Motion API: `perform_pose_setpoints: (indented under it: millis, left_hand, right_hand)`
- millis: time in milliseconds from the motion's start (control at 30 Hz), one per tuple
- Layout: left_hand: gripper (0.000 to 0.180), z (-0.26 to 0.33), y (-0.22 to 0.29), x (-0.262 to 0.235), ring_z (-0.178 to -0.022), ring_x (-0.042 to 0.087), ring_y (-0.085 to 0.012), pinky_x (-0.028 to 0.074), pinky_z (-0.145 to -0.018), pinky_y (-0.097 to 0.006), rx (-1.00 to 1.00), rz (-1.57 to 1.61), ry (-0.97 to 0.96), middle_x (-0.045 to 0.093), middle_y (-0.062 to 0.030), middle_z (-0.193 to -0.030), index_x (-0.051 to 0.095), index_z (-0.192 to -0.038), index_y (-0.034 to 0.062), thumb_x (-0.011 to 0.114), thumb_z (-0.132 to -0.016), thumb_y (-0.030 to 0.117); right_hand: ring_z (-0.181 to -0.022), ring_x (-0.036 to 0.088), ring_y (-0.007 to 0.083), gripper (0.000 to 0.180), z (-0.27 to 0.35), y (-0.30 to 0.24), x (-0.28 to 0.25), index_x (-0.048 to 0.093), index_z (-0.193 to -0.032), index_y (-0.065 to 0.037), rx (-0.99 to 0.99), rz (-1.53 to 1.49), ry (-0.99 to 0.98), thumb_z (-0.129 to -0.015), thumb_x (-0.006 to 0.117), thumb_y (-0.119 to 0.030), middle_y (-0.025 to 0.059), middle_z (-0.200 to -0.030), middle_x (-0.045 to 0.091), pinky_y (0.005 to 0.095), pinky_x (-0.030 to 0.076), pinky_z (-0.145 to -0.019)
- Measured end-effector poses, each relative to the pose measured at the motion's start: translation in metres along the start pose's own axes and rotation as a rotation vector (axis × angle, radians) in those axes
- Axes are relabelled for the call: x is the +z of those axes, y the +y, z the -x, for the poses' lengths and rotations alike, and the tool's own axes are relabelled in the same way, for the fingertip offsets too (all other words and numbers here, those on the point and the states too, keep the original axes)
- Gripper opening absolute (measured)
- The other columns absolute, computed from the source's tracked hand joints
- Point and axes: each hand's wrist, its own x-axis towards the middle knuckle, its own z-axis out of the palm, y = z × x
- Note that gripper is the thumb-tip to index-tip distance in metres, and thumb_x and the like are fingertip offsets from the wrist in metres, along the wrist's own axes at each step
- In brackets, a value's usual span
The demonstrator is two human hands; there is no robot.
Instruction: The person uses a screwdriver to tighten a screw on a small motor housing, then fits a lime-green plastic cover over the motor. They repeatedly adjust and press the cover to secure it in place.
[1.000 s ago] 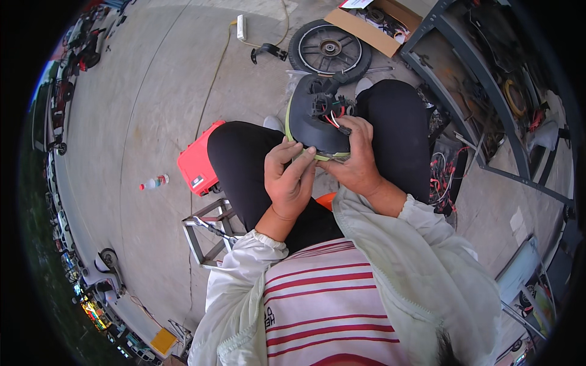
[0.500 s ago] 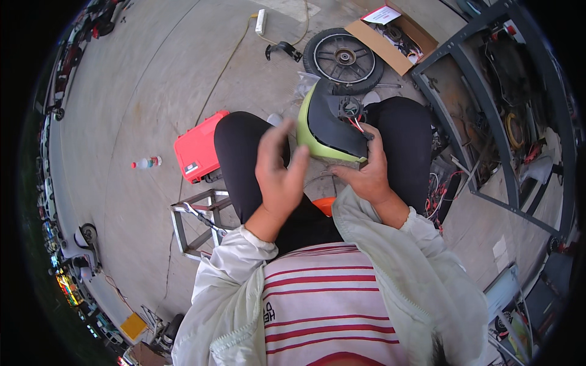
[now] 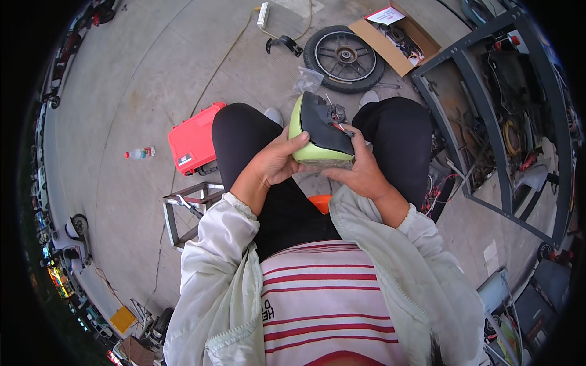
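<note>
Between my knees I hold a lime-green and dark grey scooter headlight unit [image 3: 326,135]. Its dark side faces up, and a clear edge shows along the bottom. Wires and a small round fitting stick out of its right side. My left hand [image 3: 279,161] grips the green left end, with the thumb on top and the fingers hidden beneath. My right hand [image 3: 365,172] is closed on the right end by the wires, one finger reaching over it.
Ahead lie a wheel with a tyre [image 3: 345,56], a cardboard box [image 3: 390,50] of parts and a black bracket [image 3: 284,45]. A red case [image 3: 194,139], metal frame [image 3: 178,218] and bottle [image 3: 140,153] are on the left. A tall grey metal rack [image 3: 482,116] stands right.
My left hand has come in from beside the headlight unit and taken hold of its green end. The unit has moved slightly down and left, tilting in my right hand.
</note>
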Motion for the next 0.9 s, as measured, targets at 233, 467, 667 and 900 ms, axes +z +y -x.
perform_pose_setpoints:
  millis: [233,467,667,900]
  left_hand:
    - [0.095,-0.004,-0.008,-0.009,-0.136,0.049,-0.0371,0.047,-0.106,-0.058,-0.010,-0.060,0.022,0.043,-0.0169,-0.148,0.014,-0.158,0.0119,0.078,-0.091,0.031]
    - [0.092,-0.011,-0.006,0.005,-0.137,0.049,-0.0343,0.048,-0.107,-0.055,0.035,-0.100,0.047,0.043,-0.0146,-0.150,0.021,-0.157,0.0132,0.078,-0.090,0.039]
    - [0.090,-0.012,-0.004,0.003,-0.138,0.047,-0.0348,0.045,-0.108,-0.059,-0.006,-0.070,0.029,0.042,-0.0147,-0.151,0.021,-0.158,0.0139,0.075,-0.091,0.042]
    - [0.088,-0.011,-0.009,0.007,-0.137,0.048,-0.0345,0.043,-0.108,-0.061,0.017,-0.076,0.034,0.043,-0.0148,-0.151,0.019,-0.158,0.0142,0.072,-0.094,0.042]
  right_hand:
    - [-0.122,0.055,0.0288,0.086,-0.003,0.001,0.006,0.044,-0.140,-0.001,0.041,-0.019,-0.014,-0.070,0.092,-0.017,0.0175,-0.131,0.054,0.0391,0.045,-0.104]
    - [-0.125,0.052,0.0181,0.087,-0.006,0.000,-0.002,0.040,-0.144,-0.004,-0.016,0.067,-0.018,-0.073,0.090,-0.010,0.0118,-0.135,0.053,0.0342,0.045,-0.106]
    - [-0.121,0.055,0.0201,0.080,-0.006,-0.007,-0.008,0.045,-0.141,0.000,0.020,-0.037,-0.033,-0.076,0.090,-0.019,0.0138,-0.129,0.058,0.0345,0.046,-0.103]
    - [-0.115,0.059,0.0199,0.072,-0.010,-0.005,-0.003,0.050,-0.136,0.001,0.040,-0.091,0.033,-0.083,0.085,-0.032,0.0144,-0.124,0.062,0.0341,0.048,-0.100]
